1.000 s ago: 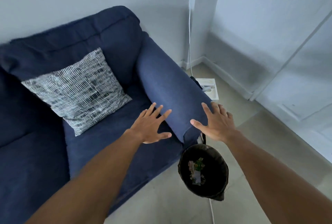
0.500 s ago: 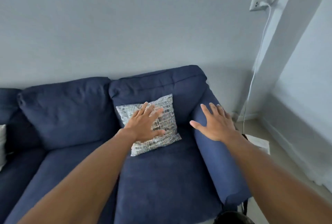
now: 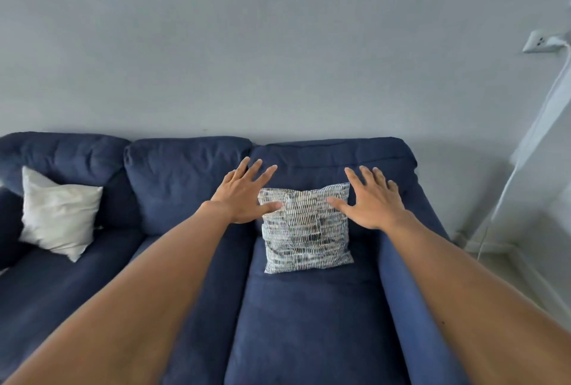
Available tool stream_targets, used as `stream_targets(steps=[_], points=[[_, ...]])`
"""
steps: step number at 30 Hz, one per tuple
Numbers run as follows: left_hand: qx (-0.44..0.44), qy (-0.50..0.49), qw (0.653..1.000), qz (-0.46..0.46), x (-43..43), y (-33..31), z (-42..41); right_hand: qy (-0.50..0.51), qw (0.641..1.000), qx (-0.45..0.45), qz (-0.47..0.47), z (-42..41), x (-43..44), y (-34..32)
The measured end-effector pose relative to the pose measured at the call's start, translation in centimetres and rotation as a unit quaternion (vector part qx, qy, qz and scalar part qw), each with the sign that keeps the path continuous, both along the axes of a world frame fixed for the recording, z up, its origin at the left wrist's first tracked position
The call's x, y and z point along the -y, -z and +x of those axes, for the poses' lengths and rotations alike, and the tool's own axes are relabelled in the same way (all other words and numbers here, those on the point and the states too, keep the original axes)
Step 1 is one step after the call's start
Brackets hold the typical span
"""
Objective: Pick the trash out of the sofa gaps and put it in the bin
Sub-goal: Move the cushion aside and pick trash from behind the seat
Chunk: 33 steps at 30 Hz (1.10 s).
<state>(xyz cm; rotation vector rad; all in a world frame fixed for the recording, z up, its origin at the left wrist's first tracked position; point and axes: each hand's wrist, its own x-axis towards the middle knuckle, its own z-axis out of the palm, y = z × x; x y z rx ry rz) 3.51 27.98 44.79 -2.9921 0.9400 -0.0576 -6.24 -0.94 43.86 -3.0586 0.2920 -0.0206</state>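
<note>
A dark blue sofa (image 3: 309, 316) fills the lower half of the view. A patterned black-and-white cushion (image 3: 306, 230) leans against its right back cushion. My left hand (image 3: 244, 196) hovers at the cushion's left edge, fingers spread and holding nothing. My right hand (image 3: 374, 199) hovers at its right edge, also spread and empty. No trash shows in the gaps between the seat cushions. The bin is out of view.
A white cushion (image 3: 58, 214) rests at the sofa's left end. The right armrest (image 3: 411, 292) runs along my right forearm. A wall socket (image 3: 537, 41) with a white cable (image 3: 525, 150) sits at the right, above pale floor (image 3: 506, 270).
The view has swung up and left from the armrest and bin to the whole sofa. Both hands stayed spread and now flank the patterned cushion. The bin has left the frame.
</note>
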Motion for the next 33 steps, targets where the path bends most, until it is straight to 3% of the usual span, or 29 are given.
stream_targets(steps=[8, 14, 22, 33], points=[[-0.027, -0.021, 0.999, -0.041, -0.8, 2.8, 0.3, -0.003, 1.000, -0.004, 0.006, 1.4, -0.3, 2.1], [-0.096, -0.056, 0.988, -0.106, -0.5, 7.7, 1.6, 0.009, 0.999, -0.020, 0.044, 2.5, -0.1, 6.9], [-0.197, -0.092, 0.946, -0.240, 2.0, 18.9, 7.5, 0.079, 0.988, -0.043, 0.127, 7.6, 2.5, 18.4], [-0.275, -0.173, 0.884, -0.336, 5.1, 35.3, 16.8, 0.150, 0.959, -0.065, 0.232, 16.3, 4.6, 34.5]])
